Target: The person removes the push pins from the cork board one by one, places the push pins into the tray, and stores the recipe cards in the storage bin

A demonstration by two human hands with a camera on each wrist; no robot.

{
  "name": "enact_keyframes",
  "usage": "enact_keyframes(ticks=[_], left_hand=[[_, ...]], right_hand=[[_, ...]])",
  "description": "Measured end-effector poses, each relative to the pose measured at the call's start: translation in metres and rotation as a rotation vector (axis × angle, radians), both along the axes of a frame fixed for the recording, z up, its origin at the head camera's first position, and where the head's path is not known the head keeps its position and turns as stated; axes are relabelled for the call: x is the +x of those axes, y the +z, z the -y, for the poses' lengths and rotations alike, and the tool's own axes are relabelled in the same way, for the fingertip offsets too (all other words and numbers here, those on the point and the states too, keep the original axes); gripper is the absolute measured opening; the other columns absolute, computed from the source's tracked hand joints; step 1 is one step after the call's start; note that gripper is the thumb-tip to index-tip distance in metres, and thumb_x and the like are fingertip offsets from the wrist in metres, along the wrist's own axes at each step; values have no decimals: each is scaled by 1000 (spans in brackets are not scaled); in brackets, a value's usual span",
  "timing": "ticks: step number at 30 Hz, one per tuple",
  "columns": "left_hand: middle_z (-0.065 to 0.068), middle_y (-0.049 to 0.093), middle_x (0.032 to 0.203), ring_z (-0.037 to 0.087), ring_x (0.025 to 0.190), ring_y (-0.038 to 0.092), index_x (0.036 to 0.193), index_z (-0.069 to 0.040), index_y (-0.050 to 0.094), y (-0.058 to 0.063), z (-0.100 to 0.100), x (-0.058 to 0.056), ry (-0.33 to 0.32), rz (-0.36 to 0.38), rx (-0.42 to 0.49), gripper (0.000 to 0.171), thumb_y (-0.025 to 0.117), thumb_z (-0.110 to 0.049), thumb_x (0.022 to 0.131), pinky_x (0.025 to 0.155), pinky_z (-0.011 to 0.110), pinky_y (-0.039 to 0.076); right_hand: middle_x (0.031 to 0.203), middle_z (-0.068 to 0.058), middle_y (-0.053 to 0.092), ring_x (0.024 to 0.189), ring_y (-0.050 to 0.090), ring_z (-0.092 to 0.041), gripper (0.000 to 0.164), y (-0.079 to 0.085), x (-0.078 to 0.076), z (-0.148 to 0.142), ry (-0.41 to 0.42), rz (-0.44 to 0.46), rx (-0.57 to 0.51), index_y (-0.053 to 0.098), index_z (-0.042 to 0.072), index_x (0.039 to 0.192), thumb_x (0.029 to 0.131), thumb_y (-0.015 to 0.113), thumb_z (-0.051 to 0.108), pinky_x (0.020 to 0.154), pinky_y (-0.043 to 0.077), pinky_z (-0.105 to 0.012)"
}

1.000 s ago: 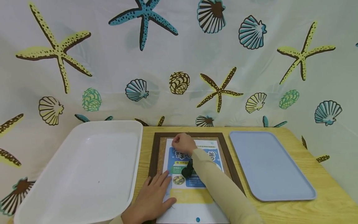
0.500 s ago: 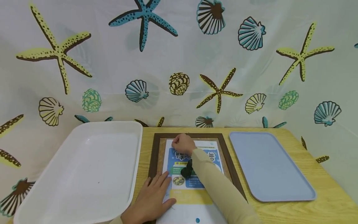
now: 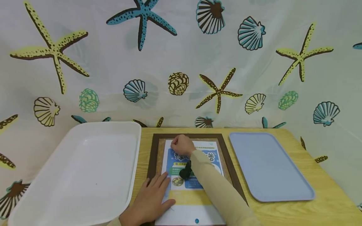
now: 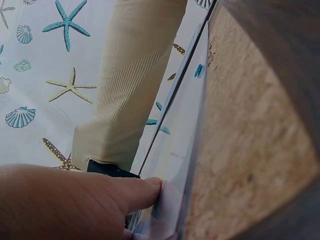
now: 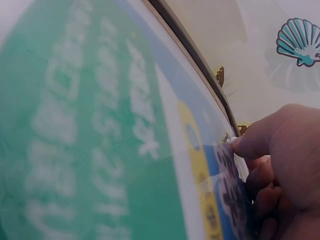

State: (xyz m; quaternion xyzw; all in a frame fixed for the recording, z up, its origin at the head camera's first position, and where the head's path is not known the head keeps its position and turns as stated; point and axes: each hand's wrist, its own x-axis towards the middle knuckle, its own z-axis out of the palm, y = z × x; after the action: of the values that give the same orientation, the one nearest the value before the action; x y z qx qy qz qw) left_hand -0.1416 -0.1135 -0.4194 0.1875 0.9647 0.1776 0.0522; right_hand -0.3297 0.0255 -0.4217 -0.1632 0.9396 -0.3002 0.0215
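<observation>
A glossy printed paper poster (image 3: 192, 175) lies on a rough cork board in a dark wooden frame (image 3: 151, 157). Smooth white (image 3: 85, 175) and matt blue plastic trays (image 3: 268, 169) flank it on the grained wooden desk (image 3: 325, 207).

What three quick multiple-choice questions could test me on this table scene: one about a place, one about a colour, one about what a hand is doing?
1. Where does the poster lie?
A. In the white tub
B. On the cork board
C. On the blue tray

2. What colour is the tray right of the cork board?
A. Red
B. Black
C. Blue

3. How does the left hand meet the poster?
A. Fingers straight, pressing it flat
B. Crumpling it in a fist
C. Raised well above it

Answers:
1. B, the sheet sits inside the brown frame.
2. C, the blue tray is pale blue.
3. A, its fingers lie flat on the paper's left edge, while the right hand is curled at the top.
</observation>
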Motion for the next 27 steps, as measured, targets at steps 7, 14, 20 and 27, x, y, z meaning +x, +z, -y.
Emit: enact_keyframes(ticks=[7,14,20,27], left_hand=[[16,38,151,39,140,32,139,-2,47,-3,0,-1,1,2,4,71,64,-48,88,105,67,26],[16,37,151,39,140,32,140,-3,46,-5,1,-3,-3,1,-14,72,64,-49,88,106,66,25],[15,36,151,39,140,31,141,-3,45,-6,1,-2,-20,2,-6,71,62,-50,89,106,66,25],[15,35,152,38,141,29,141,-4,44,-4,1,-1,1,9,-15,71,62,-49,89,107,66,24]], right_hand=[[79,-1,66,62,53,-9,15,-2,-1,0,-11,23,10,71,9,90,92,60,20,66,47,-25],[75,0,64,58,50,-9,16,-7,-3,-1,6,0,-2,69,9,89,92,58,19,61,43,-23],[80,-4,68,59,51,-9,17,-6,1,-4,9,-8,-15,70,7,93,93,57,17,64,45,-26],[86,-5,70,61,53,-9,19,-5,1,-2,48,10,-17,69,7,99,95,55,19,68,48,-27]])
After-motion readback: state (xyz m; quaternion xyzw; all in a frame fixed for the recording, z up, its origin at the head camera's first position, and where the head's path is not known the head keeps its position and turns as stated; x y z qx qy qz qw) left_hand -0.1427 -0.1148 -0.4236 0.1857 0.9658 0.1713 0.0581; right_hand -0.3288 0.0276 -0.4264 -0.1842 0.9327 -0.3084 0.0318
